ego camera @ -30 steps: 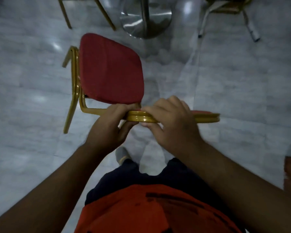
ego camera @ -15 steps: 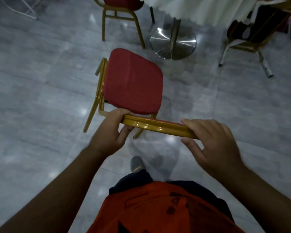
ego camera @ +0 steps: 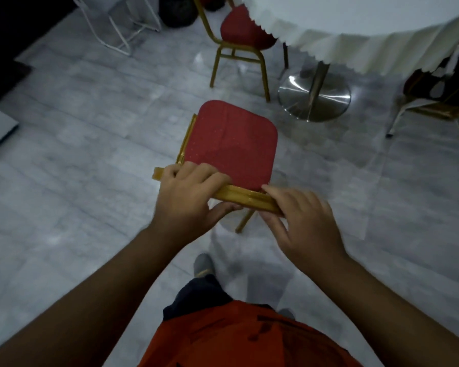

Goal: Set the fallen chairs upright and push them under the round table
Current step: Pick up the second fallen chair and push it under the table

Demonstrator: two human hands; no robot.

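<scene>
So I count three chairs: the red-seated gold chair [ego camera: 236,141] right in front of the person, a second red chair [ego camera: 243,33] tucked partly under the round table [ego camera: 355,25], and a third chair [ego camera: 440,102] on the right that's too dark and cut off to read well. Both hands are on the near chair's gold top rail, left hand [ego camera: 188,200] wrapped tight around it, right hand [ego camera: 302,221] clamped over the other end. One table, white scalloped cloth, shiny steel pedestal base [ego camera: 314,98]. Floor [ego camera: 77,154] is pale grey marble-look tile, glossy, room's pretty dim.
</scene>
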